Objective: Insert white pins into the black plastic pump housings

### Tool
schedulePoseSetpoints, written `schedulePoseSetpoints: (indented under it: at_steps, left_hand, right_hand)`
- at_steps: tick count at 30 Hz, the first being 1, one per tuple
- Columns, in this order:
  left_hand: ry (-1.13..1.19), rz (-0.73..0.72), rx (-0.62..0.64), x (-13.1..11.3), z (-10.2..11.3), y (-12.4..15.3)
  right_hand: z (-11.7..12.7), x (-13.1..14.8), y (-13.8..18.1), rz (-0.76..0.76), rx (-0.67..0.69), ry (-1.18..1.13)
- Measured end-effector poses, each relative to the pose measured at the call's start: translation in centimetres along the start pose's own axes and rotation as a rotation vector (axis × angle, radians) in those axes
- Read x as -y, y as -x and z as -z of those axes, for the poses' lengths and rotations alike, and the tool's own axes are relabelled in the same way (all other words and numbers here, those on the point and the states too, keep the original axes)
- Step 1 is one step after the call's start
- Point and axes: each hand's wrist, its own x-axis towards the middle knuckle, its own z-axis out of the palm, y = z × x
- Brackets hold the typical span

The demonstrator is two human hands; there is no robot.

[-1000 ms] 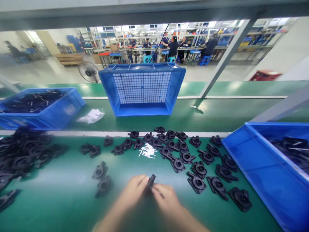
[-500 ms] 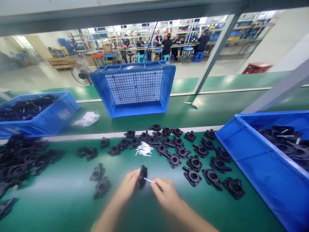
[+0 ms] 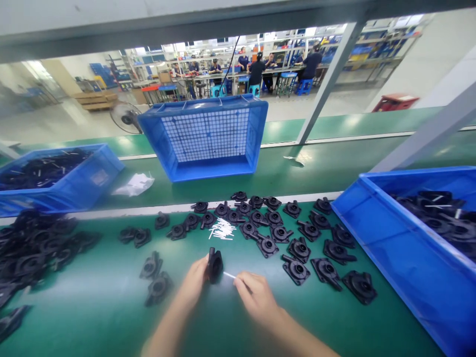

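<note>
My left hand [image 3: 196, 281] grips a black plastic pump housing [image 3: 214, 266] on its edge, its short spout pointing up. Between the thumb and fingers of my right hand [image 3: 256, 295] is a thin white rod [image 3: 229, 275]. The rod's free end points left at the open side of the housing; whether it touches the housing I cannot tell. Beyond my hands lies a small heap of white rods [image 3: 222, 229]. Several similar black housings [image 3: 296, 270] are spread over the green table [image 3: 223, 327], mostly to the right and behind the heap.
A blue crate [image 3: 401, 267] with black parts and white rods stands at right, another blue crate [image 3: 92, 173] at left. A pile of black housings [image 3: 29, 258] lies at far left. A tilted blue crate [image 3: 215, 171] and a plastic bag [image 3: 136, 184] are behind. People sit in the background.
My left hand has moved slightly left and turned the housing, so its open side shows more. The white rod in my right hand has come away from the middle of the housing.
</note>
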Motion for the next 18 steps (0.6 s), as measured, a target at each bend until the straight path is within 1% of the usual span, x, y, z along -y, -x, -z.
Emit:
schedulePoseSetpoints:
  at_steps: [4, 8, 14, 18]
  left_hand:
    - [-0.017, 0.035, 0.058, -0.14, -0.81, 0.52]
    - [-0.088, 0.033, 0.041, -0.12, -1.09, 0.70]
    - [-0.118, 0.025, 0.075, 0.23, -0.89, 0.65]
    - [-0.174, -0.022, 0.120, 0.61, -0.56, 0.41]
  right_hand:
    - [0.10, 0.06, -0.16, -0.015, -0.010, -0.002]
    - [0.02, 0.16, -0.17, -0.020, -0.014, -0.011]
    - [-0.03, 0.22, -0.24, -0.029, 0.013, 0.010]
    - [0.00, 0.16, -0.28, -0.035, 0.040, 0.013]
